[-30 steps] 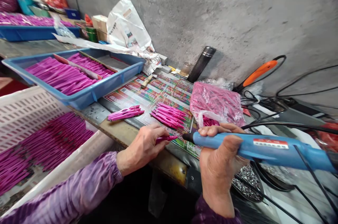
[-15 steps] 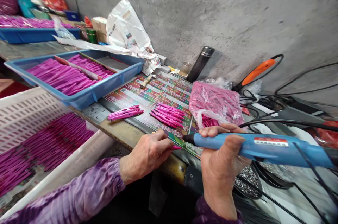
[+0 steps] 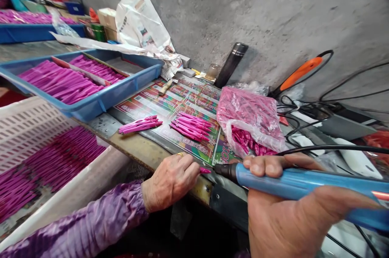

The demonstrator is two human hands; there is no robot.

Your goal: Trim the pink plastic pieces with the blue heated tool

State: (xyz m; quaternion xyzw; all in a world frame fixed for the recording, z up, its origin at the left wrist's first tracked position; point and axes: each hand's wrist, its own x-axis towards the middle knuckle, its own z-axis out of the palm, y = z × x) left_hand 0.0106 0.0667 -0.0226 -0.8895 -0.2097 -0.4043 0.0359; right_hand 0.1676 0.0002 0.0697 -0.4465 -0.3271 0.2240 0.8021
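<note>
The left hand (image 3: 170,183) rests at the front edge of the table (image 3: 136,148), its grip pinching a small pink piece (image 3: 205,170) so that only the tip shows past the fingers. A purple sleeve (image 3: 91,213) covers that forearm, and a gold ring (image 3: 180,154) sits on one finger. At lower right of the frame, the right hand (image 3: 273,217) has a firm grip on a corded blue tool (image 3: 291,181). The tool's black tip (image 3: 224,171) points at the pink piece, just beside it, with no clear contact. Behind the hands, a printed mat (image 3: 185,104) carries two bunches of pink pieces (image 3: 190,126), and a clear plastic bag (image 3: 249,120) of them lies to the right. A blue tray (image 3: 127,88) of pink pieces stands at upper left, and a white crate (image 3: 24,124) of them sits at lower left.
</note>
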